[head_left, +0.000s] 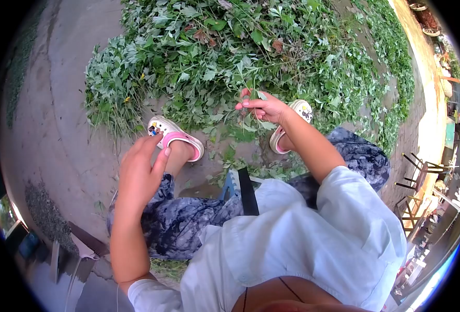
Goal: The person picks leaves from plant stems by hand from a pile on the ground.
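A sprig (261, 95) is held in the right hand (259, 107), pinched between the thumb and the fingers, with leaves showing both above and below the grip. The sprig is thus placed directly at the fingertips, over the near edge of the pile (209, 67), a broad heap of cut greens by which the upper middle of the view is filled. By overlap with the greens behind it, the sprig's full outline is obscured, and whether its upper leaves touch the pile cannot be told. The left hand (139, 164) is held well apart from the sprig, back down, with the fingers loosely extended and the thumb set wide of them. It is placed nearer the body than the pile, its fingertips seen against the left shoe (163, 126); whether the shoe is touched cannot be told. The right shoe (303, 110) is partly covered by the right forearm and is set close against the greens. Loose leaves (261, 170) are scattered on the ground (69, 83) between the shoes and the patterned trousers (183, 223).
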Tool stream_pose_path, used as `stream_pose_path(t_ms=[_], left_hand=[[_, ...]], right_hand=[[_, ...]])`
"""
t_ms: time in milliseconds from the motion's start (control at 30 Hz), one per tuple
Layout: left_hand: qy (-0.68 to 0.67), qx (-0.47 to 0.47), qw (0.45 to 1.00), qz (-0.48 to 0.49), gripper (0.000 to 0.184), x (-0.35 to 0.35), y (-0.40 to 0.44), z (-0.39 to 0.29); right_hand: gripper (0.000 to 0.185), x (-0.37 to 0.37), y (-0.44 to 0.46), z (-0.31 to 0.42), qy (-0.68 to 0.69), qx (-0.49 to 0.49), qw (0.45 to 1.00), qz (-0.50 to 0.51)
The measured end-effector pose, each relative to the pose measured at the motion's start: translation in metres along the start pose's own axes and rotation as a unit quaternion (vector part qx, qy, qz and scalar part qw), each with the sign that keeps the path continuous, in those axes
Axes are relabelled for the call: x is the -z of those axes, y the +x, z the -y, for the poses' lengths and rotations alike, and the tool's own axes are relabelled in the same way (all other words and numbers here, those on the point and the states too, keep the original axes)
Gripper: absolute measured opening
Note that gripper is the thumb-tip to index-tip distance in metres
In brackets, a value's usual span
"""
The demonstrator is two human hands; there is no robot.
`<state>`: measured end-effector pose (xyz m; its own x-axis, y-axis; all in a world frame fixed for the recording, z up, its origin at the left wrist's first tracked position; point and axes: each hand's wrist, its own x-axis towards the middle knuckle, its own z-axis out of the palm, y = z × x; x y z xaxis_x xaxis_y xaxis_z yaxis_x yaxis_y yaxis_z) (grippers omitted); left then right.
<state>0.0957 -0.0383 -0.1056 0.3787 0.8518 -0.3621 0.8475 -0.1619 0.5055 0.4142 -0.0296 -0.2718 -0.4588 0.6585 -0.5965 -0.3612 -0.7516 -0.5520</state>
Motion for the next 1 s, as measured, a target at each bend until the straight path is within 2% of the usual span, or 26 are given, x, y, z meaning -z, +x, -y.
stream_pose_path(t_ms=[67, 100, 167, 200, 267, 300, 367, 400, 433, 500, 567, 633, 700, 733, 767, 800, 833, 867, 900, 933, 1000], left_hand=[[-0.079, -0.019, 0.995, 0.063, 0.033, -0.014, 0.011, -0.012], [-0.078, -0.013, 0.995, 0.06, 0.033, -0.023, 0.015, -0.015], [-0.197, 0.005, 0.979, 0.06, 0.036, -0.041, 0.023, -0.015], [-0.193, 0.013, 0.979, 0.057, 0.036, -0.051, 0.027, -0.01], [-0.416, 0.08, 0.899, 0.109, 0.039, -0.065, 0.035, -0.002], [-0.413, 0.082, 0.901, 0.106, 0.039, -0.059, 0.037, -0.008], [-0.501, 0.192, 0.818, 0.206, 0.043, -0.045, 0.04, -0.024], [-0.532, 0.187, 0.798, 0.213, 0.034, -0.051, 0.039, -0.022], [-0.533, 0.184, 0.797, 0.215, 0.034, -0.057, 0.039, -0.018], [-0.581, 0.175, 0.758, 0.239, 0.023, -0.06, 0.038, -0.014], [-0.578, 0.181, 0.759, 0.236, 0.021, -0.051, 0.036, -0.017], [-0.576, 0.192, 0.76, 0.232, 0.022, -0.04, 0.034, -0.02], [-0.567, 0.163, 0.787, 0.179, 0.022, -0.033, 0.032, -0.017], [-0.564, 0.171, 0.79, 0.166, 0.022, -0.028, 0.032, -0.016], [-0.565, 0.172, 0.789, 0.17, 0.022, -0.022, 0.033, -0.017], [-0.556, 0.177, 0.8, 0.14, 0.021, -0.016, 0.033, -0.019], [-0.547, 0.182, 0.81, 0.109, 0.021, -0.011, 0.035, -0.019], [-0.55, 0.176, 0.809, 0.107, 0.021, -0.006, 0.037, -0.016], [-0.551, 0.177, 0.809, 0.108, 0.021, -0.002, 0.039, -0.015], [-0.549, 0.177, 0.813, 0.078, 0.021, 0.002, 0.04, -0.015], [-0.547, 0.176, 0.818, 0.025, 0.021, 0.006, 0.044, -0.016]], right_hand=[[0.029, -0.014, -0.006, 0.003, 0.019, 0.004, 1.0, -0.011], [0.029, -0.022, -0.006, 0.002, 0.018, 0.001, 1.0, -0.005], [0.032, -0.038, -0.003, 0.002, 0.061, -0.016, 0.998, 0.023], [0.035, -0.047, 0.0, 0.001, 0.044, -0.006, 0.999, 0.031], [0.037, -0.071, 0.0, 0.004, 0.036, 0.003, 0.998, 0.049], [0.038, -0.082, -0.001, 0.007, 0.024, 0.017, 0.998, 0.059], [0.041, -0.099, -0.001, 0.006, 0.023, 0.021, 0.997, 0.064], [0.041, -0.105, -0.001, 0.005, -0.024, 0.037, 0.997, 0.063], [0.041, -0.11, -0.002, 0.004, -0.072, 0.052, 0.994, 0.059], [0.034, -0.114, -0.003, 0.004, -0.065, 0.061, 0.994, 0.056], [0.019, -0.107, -0.003, 0.009, -0.009, 0.132, 0.991, -0.014], [0.017, -0.07, 0.002, 0.025, 0.045, 0.2, 0.972, -0.116], [0.014, -0.005, 0.005, 0.036, -0.062, 0.241, 0.957, -0.146], [0.016, 0.024, 0.003, 0.039, -0.175, 0.154, 0.956, -0.179], [0.016, 0.043, -0.003, 0.039, -0.285, 0.065, 0.942, -0.166], [0.016, 0.071, -0.001, 0.027, -0.346, 0.007, 0.932, -0.11], [0.017, 0.102, 0.005, 0.008, -0.414, -0.099, 0.897, -0.115], [0.018, 0.099, 0.004, -0.001, -0.489, -0.167, 0.844, -0.14], [0.021, 0.122, 0.016, -0.025, -0.563, -0.225, 0.785, -0.13], [0.026, 0.143, 0.031, -0.056, -0.652, -0.279, 0.698, -0.103], [0.033, 0.14, 0.037, -0.103, -0.792, -0.222, 0.557, -0.118]])
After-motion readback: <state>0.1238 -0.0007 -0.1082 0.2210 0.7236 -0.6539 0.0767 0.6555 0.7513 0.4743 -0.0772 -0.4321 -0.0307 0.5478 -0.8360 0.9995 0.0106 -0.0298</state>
